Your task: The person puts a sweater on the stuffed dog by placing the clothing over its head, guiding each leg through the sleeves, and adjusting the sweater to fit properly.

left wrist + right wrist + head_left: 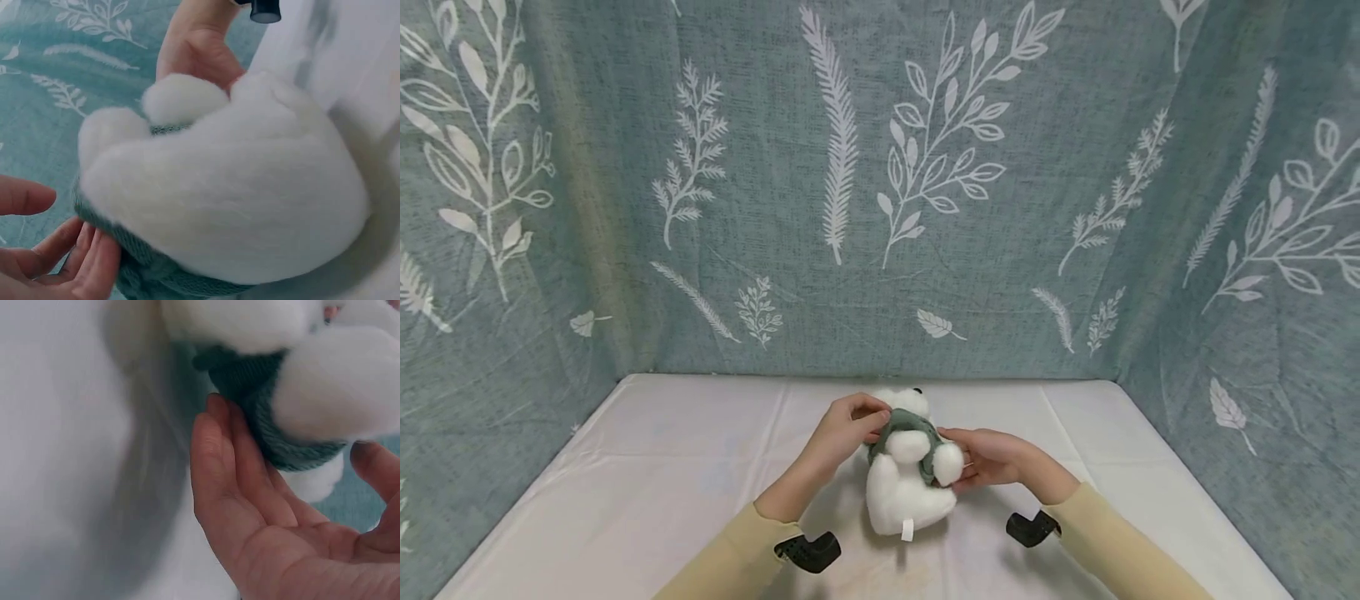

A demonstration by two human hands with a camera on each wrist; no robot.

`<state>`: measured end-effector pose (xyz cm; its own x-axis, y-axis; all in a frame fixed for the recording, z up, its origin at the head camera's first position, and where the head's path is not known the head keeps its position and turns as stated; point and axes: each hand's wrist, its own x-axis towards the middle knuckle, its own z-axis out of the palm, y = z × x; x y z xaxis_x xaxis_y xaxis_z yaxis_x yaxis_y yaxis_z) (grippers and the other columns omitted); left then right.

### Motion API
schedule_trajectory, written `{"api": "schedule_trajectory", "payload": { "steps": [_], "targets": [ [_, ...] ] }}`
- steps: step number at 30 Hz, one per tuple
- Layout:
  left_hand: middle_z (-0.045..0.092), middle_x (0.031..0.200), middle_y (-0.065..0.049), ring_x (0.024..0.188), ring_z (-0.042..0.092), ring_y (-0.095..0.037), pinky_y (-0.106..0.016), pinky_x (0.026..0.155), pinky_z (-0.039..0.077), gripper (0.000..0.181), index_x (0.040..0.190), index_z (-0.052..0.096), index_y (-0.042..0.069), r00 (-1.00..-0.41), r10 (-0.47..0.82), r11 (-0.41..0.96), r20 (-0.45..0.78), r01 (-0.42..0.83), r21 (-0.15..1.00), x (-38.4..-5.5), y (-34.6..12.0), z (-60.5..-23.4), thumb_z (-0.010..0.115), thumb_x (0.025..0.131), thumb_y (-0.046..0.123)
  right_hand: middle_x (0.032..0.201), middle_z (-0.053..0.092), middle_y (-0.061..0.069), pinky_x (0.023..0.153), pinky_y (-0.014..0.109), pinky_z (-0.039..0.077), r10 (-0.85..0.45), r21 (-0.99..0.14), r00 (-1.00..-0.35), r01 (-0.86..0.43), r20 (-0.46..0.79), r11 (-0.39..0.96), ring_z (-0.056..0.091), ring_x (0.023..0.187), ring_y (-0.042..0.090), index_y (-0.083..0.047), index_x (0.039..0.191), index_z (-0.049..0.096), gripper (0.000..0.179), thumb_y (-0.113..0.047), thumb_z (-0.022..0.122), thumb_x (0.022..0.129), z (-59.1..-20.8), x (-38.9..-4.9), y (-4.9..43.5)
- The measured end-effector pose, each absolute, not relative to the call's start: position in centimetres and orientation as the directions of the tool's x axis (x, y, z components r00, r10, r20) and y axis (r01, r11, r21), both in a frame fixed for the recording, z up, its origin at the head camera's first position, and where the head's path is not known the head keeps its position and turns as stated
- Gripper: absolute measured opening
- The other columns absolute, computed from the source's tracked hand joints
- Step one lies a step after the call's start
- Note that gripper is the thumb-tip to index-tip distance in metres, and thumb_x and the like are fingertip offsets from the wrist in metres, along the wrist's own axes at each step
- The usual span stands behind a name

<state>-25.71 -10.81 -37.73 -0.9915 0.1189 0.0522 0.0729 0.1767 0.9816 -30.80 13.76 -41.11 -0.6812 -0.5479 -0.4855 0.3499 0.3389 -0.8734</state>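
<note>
A white plush toy (898,496) in a green knitted sweater (904,419) sits tilted on the white surface, its tag side toward me. In the left wrist view the toy's furry white body (250,194) fills the middle. My left hand (846,429) holds the sweater at the toy's upper left, its fingers (94,262) curled at the knit edge. On the other side my right hand (992,457) rests against the toy with fingers (212,462) nearly straight along the sweater and the thumb apart. The toy's front is mostly turned away.
A white cloth-covered table (700,450) lies under the toy. Blue-green curtains (775,208) with white leaf prints stand behind it and at both sides. Black wrist devices (808,552) are on both forearms. A small white tag (907,530) hangs from the toy's bottom.
</note>
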Motion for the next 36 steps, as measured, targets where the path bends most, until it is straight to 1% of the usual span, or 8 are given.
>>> {"api": "schedule_trajectory", "payload": {
  "steps": [4,10,15,19,24,30,33,36],
  "targets": [
    [0.063,0.112,-0.015,0.100,0.063,-0.021,-0.035,0.088,0.053,0.025,0.111,0.063,-0.002,-0.974,0.219,0.111,0.060,0.086,0.990,-25.6,-10.4,-38.2,0.058,0.094,0.016,0.093,0.068,0.002,0.076,0.030,0.054,-0.484,-0.869,-0.729,0.334,-0.484,0.366,0.065,0.083,0.013,0.003,0.128,0.053,0.054,-0.042,0.044,0.099,-41.0,-30.9,14.6],
    [0.063,0.112,-0.018,0.102,0.065,-0.022,-0.032,0.090,0.053,0.030,0.113,0.060,-0.007,-0.949,0.301,0.027,0.093,0.106,0.994,-25.5,-10.5,-39.1,0.059,0.094,0.016,0.114,0.065,0.011,0.077,0.030,0.053,-0.418,-0.867,-0.796,0.251,-0.437,0.430,0.063,0.090,0.015,0.007,0.131,0.050,0.060,-0.041,0.049,0.097,-39.4,-30.9,15.0],
    [0.066,0.103,-0.016,0.090,0.066,-0.018,-0.035,0.086,0.054,0.026,0.109,0.062,-0.006,-0.992,0.118,-0.039,0.049,0.044,0.998,-26.0,-11.4,-39.6,0.062,0.091,0.012,0.122,0.062,0.019,0.090,0.038,0.052,-0.364,-0.867,-0.885,0.081,-0.289,0.491,0.064,0.107,0.026,0.007,0.128,0.054,0.059,-0.042,0.051,0.096,-37.2,-30.4,14.1],
    [0.065,0.103,-0.012,0.089,0.063,-0.022,-0.040,0.085,0.053,0.023,0.107,0.064,-0.003,-0.999,-0.011,-0.019,-0.032,-0.032,0.999,-26.8,-12.3,-40.4,0.064,0.090,0.012,0.123,0.062,0.016,0.095,0.043,0.049,-0.341,-0.818,-0.920,-0.043,-0.191,0.573,0.060,0.112,0.030,0.001,0.128,0.057,0.059,-0.047,0.054,0.093,-35.5,-29.3,12.9],
    [0.064,0.106,-0.013,0.095,0.064,-0.029,-0.040,0.084,0.053,0.030,0.115,0.059,-0.005,-0.990,0.107,0.078,-0.089,-0.081,0.994,-27.9,-12.7,-42.0,0.059,0.093,0.015,0.118,0.065,0.009,0.087,0.044,0.050,-0.327,-0.696,-0.928,-0.115,-0.180,0.709,0.063,0.097,0.020,-0.005,0.121,0.064,0.056,-0.051,0.057,0.090,-35.3,-28.3,12.0],
    [0.061,0.093,-0.004,0.083,0.063,-0.012,-0.032,0.079,0.054,0.034,0.118,0.048,-0.010,-0.922,0.370,0.068,-0.112,-0.093,0.993,-28.7,-12.3,-43.4,0.050,0.097,0.017,0.093,0.066,0.001,0.077,0.034,0.049,-0.364,-0.706,-0.893,-0.077,-0.266,0.704,0.058,0.083,0.012,-0.008,0.104,0.071,0.051,-0.053,0.051,0.093,-36.5,-28.9,12.1],
    [0.058,0.090,-0.002,0.081,0.061,-0.010,-0.029,0.077,0.053,0.028,0.112,0.051,-0.006,-0.918,0.380,0.051,-0.115,-0.103,0.993,-28.6,-12.0,-43.5,0.051,0.097,0.017,0.090,0.066,0.001,0.076,0.033,0.050,-0.416,-0.742,-0.859,-0.064,-0.300,0.667,0.059,0.082,0.011,-0.007,0.104,0.070,0.056,-0.056,0.047,0.093,-37.1,-29.3,12.3],
    [0.058,0.090,-0.002,0.082,0.062,-0.011,-0.032,0.080,0.053,0.021,0.101,0.054,-0.002,-0.930,0.354,0.050,-0.096,-0.084,0.995,-28.4,-11.8,-43.3,0.055,0.096,0.019,0.093,0.067,0.003,0.078,0.033,0.051,-0.482,-0.790,-0.812,-0.044,-0.328,0.612,0.061,0.084,0.012,-0.003,0.109,0.068,0.061,-0.058,0.044,0.094,-37.6,-29.8,12.4]
  ]
}}
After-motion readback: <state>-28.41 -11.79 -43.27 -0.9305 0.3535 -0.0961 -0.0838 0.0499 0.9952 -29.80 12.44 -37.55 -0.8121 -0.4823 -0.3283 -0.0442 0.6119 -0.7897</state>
